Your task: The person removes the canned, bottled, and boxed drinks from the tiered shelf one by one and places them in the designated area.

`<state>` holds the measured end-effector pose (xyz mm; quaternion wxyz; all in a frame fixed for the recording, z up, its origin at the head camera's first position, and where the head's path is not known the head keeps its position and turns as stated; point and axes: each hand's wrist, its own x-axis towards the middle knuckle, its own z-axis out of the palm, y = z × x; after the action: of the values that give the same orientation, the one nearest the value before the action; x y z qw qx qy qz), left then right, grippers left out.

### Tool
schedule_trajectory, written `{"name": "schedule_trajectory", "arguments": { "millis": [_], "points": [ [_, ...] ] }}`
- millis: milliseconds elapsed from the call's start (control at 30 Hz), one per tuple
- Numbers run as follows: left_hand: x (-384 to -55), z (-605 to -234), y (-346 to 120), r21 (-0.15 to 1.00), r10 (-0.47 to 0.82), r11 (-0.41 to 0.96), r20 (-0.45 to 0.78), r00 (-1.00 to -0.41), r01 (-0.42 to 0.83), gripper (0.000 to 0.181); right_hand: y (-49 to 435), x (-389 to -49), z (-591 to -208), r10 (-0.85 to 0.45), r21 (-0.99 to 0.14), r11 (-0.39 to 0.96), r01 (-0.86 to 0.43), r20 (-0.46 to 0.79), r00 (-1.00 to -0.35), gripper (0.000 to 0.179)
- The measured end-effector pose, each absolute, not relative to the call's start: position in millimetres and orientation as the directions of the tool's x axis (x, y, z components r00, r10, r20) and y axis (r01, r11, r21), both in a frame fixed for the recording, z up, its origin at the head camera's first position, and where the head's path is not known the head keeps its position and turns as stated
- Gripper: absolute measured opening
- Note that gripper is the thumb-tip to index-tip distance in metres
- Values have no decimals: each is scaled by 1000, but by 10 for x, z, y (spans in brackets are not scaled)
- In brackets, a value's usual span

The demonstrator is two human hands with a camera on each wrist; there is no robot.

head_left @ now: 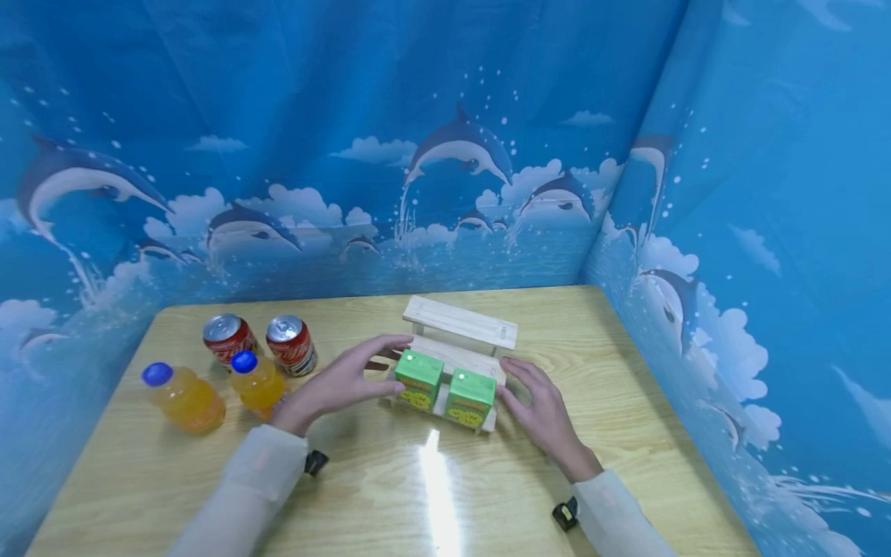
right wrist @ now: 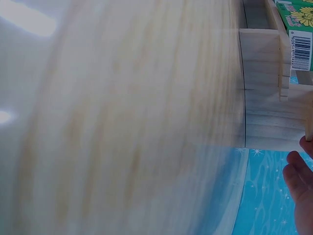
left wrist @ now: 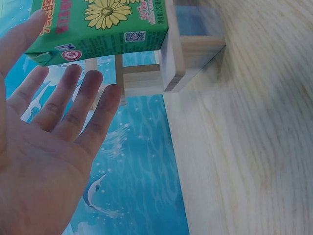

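Note:
Two green drink cartons with yellow flowers, the left carton [head_left: 418, 379] and the right carton [head_left: 470, 398], stand side by side on the front step of a small tiered wooden rack [head_left: 459, 317]. Beside the left carton is my left hand [head_left: 348, 381], thumb and fingers spread apart; the left wrist view shows the bare palm [left wrist: 44, 161] with nothing in it. My right hand [head_left: 539, 406] is at the rack's right end, its fingertips right at the wood and its thumb near the right carton. Most of that hand is cut off in the right wrist view.
To the left stand two red soda cans [head_left: 293, 348] [head_left: 228, 340] and two orange drink bottles with blue caps [head_left: 186, 398] [head_left: 259, 383]. My left forearm [head_left: 240, 487] passes close by the nearer bottle. Blue dolphin-print curtains [head_left: 348, 193] border the wooden table [head_left: 376, 503] behind and at the sides.

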<state>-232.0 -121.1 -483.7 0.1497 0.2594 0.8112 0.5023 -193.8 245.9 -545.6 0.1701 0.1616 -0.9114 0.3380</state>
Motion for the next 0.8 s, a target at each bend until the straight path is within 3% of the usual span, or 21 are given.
{"name": "schedule_trajectory", "arguments": {
  "millis": [800],
  "points": [
    [-2343,-4989,-1088,917,580,312,24,-814,249,64,2458,-1932,-5466,-177,-557,716,-421,439,-881,51]
  ]
}}
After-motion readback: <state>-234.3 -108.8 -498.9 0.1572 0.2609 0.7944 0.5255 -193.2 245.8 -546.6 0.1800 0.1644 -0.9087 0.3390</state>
